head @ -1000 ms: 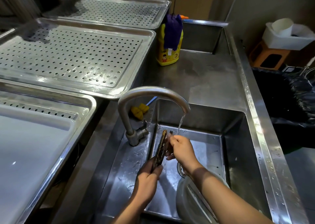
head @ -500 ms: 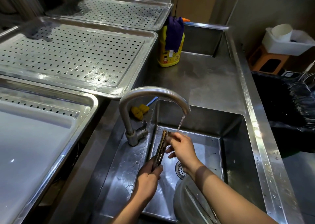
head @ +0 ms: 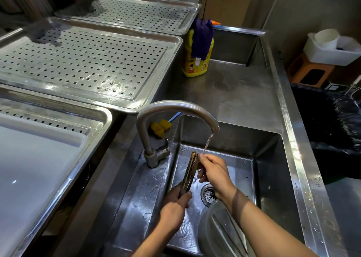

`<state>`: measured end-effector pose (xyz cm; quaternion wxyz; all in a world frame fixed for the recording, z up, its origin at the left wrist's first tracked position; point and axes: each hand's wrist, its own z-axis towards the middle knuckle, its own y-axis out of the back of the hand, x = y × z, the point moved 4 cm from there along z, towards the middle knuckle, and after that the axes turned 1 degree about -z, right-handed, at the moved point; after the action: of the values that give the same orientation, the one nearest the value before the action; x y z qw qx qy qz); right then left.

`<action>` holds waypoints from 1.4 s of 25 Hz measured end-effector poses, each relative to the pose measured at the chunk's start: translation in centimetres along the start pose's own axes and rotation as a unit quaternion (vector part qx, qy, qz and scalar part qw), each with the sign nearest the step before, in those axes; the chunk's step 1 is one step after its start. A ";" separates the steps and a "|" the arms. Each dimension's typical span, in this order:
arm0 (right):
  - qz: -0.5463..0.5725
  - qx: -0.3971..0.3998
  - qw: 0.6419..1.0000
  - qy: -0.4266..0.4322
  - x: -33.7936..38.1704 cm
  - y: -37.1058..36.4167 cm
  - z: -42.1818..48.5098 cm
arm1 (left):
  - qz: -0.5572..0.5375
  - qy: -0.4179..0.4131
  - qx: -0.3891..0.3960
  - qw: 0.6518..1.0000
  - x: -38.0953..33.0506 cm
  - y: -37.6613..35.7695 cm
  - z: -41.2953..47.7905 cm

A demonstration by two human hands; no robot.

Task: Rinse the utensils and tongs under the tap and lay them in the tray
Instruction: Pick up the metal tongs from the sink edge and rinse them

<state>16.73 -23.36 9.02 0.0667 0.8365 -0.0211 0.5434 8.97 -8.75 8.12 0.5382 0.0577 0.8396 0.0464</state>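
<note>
Head view: everything below is seen from your head camera.
Tongs: you hold the long, brown-and-metal serrated tongs (head: 189, 171) over the steel sink basin (head: 270, 159), near its back-left corner; their tip points up toward the spout.
Left hand: your left hand (head: 173, 209) has its fingers wrapped tight around the handle end of the tongs.
Right hand: your right hand (head: 214, 173) pinches the upper tip of the tongs between thumb and fingers.
Tap: the curved steel tap (head: 176, 108) stands at the sink's left edge. It is running, and its thin stream of water (head: 208, 143) lands on your right fingertips at the tongs' tip.
Tray: the perforated steel tray (head: 84, 65) sits on the tabletop left of the sink, behind the tap, with water drops on it.
Drain: the round drain strainer (head: 209, 195) lies just beneath your right wrist.
Bottle: a yellow detergent bottle (head: 195, 69) draped with a purple cloth (head: 201, 39) stands on the tabletop behind the sink.
Bowl: a clear round bowl (head: 220, 231) rests in the sink's front part, under your right forearm.
</note>
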 end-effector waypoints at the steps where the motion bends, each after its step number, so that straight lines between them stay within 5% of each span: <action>1: 0.000 -0.006 1.000 0.014 0.1 0.0 0.1 | 0.000 -0.002 0.003 1.000 -0.1 -0.1 0.0; 8: -0.016 -0.031 0.999 0.011 0.1 0.7 0.4 | -0.011 -0.015 0.027 0.999 -0.3 -0.7 0.1; 23: 0.036 0.045 0.998 -0.025 0.9 1.2 0.6 | -0.114 0.022 0.048 0.992 0.2 -1.4 1.2; 28: 0.051 0.078 0.996 0.006 2.7 1.5 0.6 | -0.069 0.015 0.076 0.995 -0.2 -1.3 2.7; 35: 0.026 0.120 0.991 0.049 4.6 1.4 0.7 | -0.194 0.089 0.122 0.969 0.0 -2.6 3.9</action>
<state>19.09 -24.72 13.12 -0.0480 0.8101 0.0257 0.5837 12.42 -11.24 6.12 0.4485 -0.0450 0.8788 -0.1568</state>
